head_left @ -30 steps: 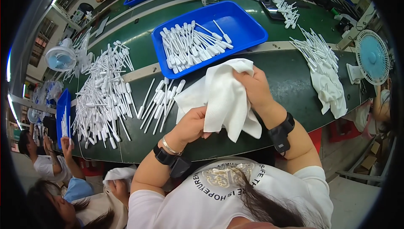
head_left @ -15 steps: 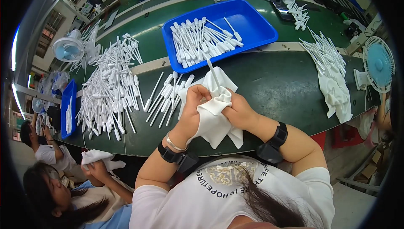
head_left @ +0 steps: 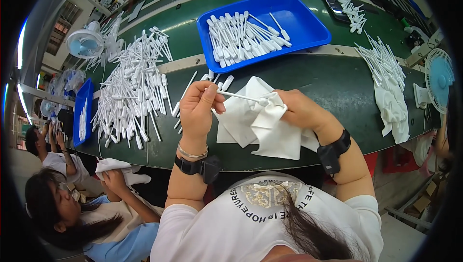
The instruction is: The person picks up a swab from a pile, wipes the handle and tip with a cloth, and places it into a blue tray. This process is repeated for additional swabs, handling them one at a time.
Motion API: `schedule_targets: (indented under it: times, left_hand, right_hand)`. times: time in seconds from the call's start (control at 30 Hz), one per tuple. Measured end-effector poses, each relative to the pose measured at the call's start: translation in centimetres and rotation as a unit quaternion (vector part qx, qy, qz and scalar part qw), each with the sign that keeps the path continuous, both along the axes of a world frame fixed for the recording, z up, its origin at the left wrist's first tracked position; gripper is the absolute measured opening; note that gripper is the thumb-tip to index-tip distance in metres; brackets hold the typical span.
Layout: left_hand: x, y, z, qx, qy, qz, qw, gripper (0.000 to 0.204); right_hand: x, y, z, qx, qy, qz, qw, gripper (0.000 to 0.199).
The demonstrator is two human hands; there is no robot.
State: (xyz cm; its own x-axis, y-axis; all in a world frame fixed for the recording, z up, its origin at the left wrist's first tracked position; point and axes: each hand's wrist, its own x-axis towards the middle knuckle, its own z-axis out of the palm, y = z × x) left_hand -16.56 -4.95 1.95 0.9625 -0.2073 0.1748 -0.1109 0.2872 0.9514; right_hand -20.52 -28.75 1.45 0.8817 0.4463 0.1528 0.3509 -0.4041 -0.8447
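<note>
At the far left, a co-worker's hands (head_left: pixel 113 175) are seen holding a white cloth below the edge of the green bench (head_left: pixel 347 83). A narrow blue tray (head_left: pixel 83 112) lies on the bench beside a wide heap of white plastic pipettes (head_left: pixel 132 88); a small fan (head_left: pixel 84 45) stands behind the heap. A few loose pipettes (head_left: pixel 185 95) lie just left of the left hand (head_left: pixel 197 107), which is closed, with one end of a single pipette (head_left: pixel 241 97) pinched between thumb and fingers. This pipette is held above the bench, its long axis nearly level, pointing rightward toward the right hand (head_left: pixel 301 110). The bulb end is met by a white cloth (head_left: pixel 263 127), which is gripped in the closed right hand. Behind both hands a large blue tray (head_left: pixel 308 21) of pipettes is set. Further right, another pile of pipettes (head_left: pixel 383 62) and a second cloth (head_left: pixel 393 110) are found, then a blue fan (head_left: pixel 439 81).
</note>
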Motion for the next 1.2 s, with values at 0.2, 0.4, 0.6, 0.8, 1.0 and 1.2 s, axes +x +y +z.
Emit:
schedule_targets:
  times: [0.2, 0.4, 0.6, 0.8, 1.0, 1.2]
  left_hand:
    - [-0.4, 0.3, -0.1, 0.047, -0.050, 0.014, 0.998, 0.013]
    - [-2.2, -1.2, 0.0, 0.226, -0.218, -0.061, 0.947, 0.011]
    - [-1.7, -0.1, 0.3, 0.104, -0.161, -0.038, 0.981, 0.008]
    - [-2.4, -0.4, 0.3, 0.057, -0.155, 0.019, 0.986, 0.007]
    - [-4.3, -2.0, 0.9, 0.269, -0.417, 0.084, 0.864, 0.010]
    - [-4.0, -4.3, 2.4, 0.310, -0.581, -0.032, 0.752, 0.020]
  right_hand:
    - [0.2, -0.7, 0.2, 0.031, 0.095, -0.019, 0.995, 0.019]
    - [-0.9, 1.8, -1.3, -0.037, 0.016, 0.029, 0.999, 0.020]
    - [-0.1, 0.2, -0.2, 0.108, 0.092, 0.086, 0.986, 0.016]
    - [-0.8, 1.0, 0.9, 0.245, 0.144, 0.002, 0.959, 0.016]
    - [-0.3, 0.6, 0.3, 0.382, 0.176, -0.153, 0.894, 0.017]
    - [0.7, 0.1, -1.4, 0.346, 0.070, -0.297, 0.887, 0.015]
